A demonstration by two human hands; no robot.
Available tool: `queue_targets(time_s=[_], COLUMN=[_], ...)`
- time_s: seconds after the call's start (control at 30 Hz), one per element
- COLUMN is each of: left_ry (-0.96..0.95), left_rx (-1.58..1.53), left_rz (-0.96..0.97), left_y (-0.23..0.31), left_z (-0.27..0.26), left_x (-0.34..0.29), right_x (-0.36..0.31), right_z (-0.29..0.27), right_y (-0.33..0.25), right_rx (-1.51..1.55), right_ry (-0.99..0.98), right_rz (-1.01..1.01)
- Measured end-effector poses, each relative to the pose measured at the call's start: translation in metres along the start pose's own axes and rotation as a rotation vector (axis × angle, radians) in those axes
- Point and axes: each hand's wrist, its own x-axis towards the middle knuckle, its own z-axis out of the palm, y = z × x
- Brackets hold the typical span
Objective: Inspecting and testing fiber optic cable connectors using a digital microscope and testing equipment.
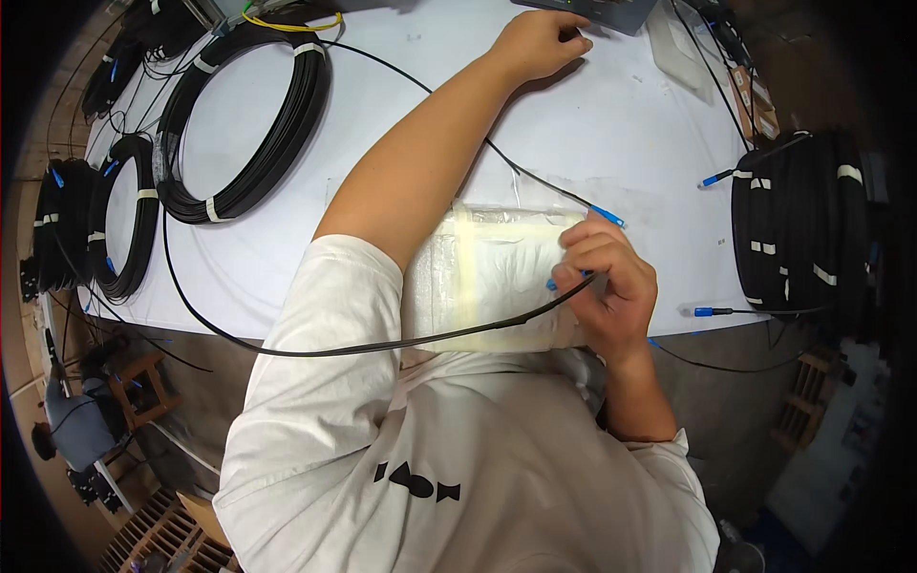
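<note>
While the left hand (540, 40) rests loosely curled on a grey device (611, 11) at the table's far edge, the right hand (611, 286) pinches a black fibre cable (382, 346) near its blue connector (607, 216). Bound coils (248, 124) lie finished on the white table (611, 134); this cable trails loose, uncoiled.

table (611, 124): bears everything
cable coils (244, 124): on its left part
stacked coils (802, 224): at its right edge
pad (497, 277): on its near edge, between them

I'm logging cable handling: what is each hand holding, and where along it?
The right hand pinches the black cable close to its blue connector end. The left hand holds nothing; it rests at a dark device on the table's far edge.
</note>
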Motion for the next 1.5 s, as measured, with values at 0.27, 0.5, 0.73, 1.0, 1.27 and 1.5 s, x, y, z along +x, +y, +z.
queue_targets(time_s=[0.27, 0.5, 0.73, 1.0, 1.27, 1.5], left_ry=[-0.049, -0.042, -0.046, -0.057, -0.066, -0.059], left_rx=[-0.031, -0.017, -0.015, -0.004, -0.004, -0.032], left_rz=[-0.036, -0.005, -0.018, -0.045, -0.034, -0.062], left_y=[0.011, 0.013, 0.024, 0.011, 0.004, 0.023], left_z=[-0.008, -0.007, -0.015, -0.007, -0.002, -0.011], left_x=[-0.003, -0.001, -0.002, -0.002, 0.001, -0.001], right_x=[0.001, -0.002, 0.0, 0.001, 0.002, 0.002], right_z=[-0.001, 0.003, 0.002, 0.002, 0.0, -0.001], right_y=[-0.008, -0.007, -0.007, -0.011, -0.012, -0.012], right_rx=[-0.124, -0.088, -0.107, -0.109, -0.104, -0.106], right_ry=[-0.12, -0.143, -0.122, -0.128, -0.142, -0.129], right_rz=[0.023, 0.005, 0.032, 0.012, 0.015, 0.044])
